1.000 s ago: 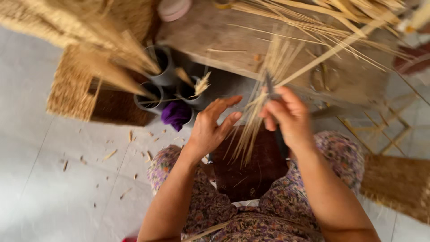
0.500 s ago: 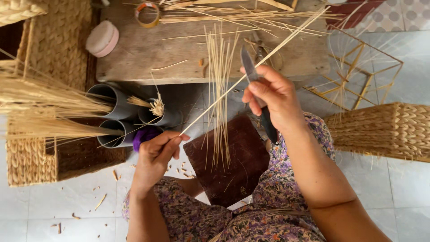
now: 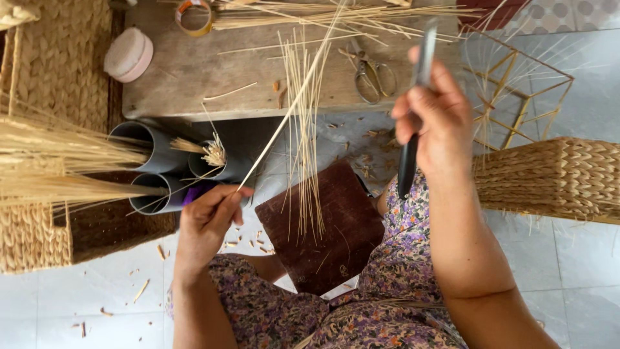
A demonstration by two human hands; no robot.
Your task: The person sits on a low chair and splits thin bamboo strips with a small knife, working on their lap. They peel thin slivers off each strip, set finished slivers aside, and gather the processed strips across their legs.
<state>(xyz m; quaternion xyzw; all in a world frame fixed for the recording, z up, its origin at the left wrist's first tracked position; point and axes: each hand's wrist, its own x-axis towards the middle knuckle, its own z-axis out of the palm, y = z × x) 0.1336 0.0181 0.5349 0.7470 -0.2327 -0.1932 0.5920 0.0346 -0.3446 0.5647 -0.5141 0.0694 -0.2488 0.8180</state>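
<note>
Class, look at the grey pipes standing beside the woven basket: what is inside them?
Bundles of straw stalks poke out of the grey pipes, and one holds short cut ends. How deep they reach is hidden by the pipe walls.

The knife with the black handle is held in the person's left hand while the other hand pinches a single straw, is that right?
Not quite: the head view shows the knife in the right hand, and the left hand pinching the single straw.
</note>
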